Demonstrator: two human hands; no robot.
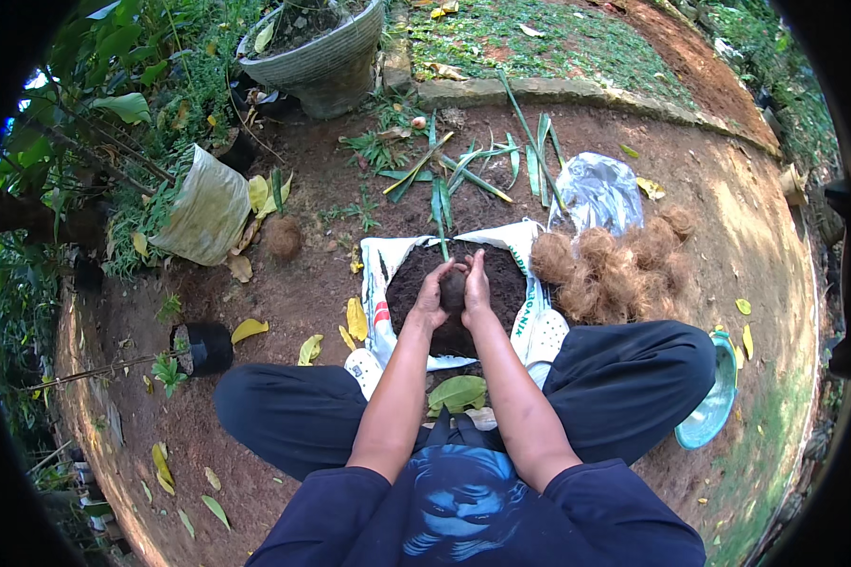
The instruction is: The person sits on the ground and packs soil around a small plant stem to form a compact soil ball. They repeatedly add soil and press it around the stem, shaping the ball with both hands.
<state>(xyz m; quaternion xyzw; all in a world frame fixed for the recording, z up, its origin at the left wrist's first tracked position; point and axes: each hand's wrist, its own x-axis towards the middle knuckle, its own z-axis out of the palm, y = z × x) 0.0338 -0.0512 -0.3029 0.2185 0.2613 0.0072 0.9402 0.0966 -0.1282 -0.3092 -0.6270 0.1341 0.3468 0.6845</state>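
Both my hands cup a dark ball of soil [452,292] over the opened white sack. My left hand [432,294] presses on its left side and my right hand [476,287] on its right. From the top of the ball a green leaf cutting [441,230] sticks out, pointing away from me. Dark potting soil [500,283] fills the white plastic sack [377,259], which lies between my feet and bears printed writing. Just right of the sack is a heap of brown coconut fibre [603,276].
Cut long leaves [468,170] lie beyond the sack, near a clear plastic bag [599,191]. A fibre-wrapped ball [282,237] with a green cutting sits to the left. Farther out are a pale fabric grow bag [209,205], a black polybag [209,349], a large pot [319,71] and a turquoise basin [709,400].
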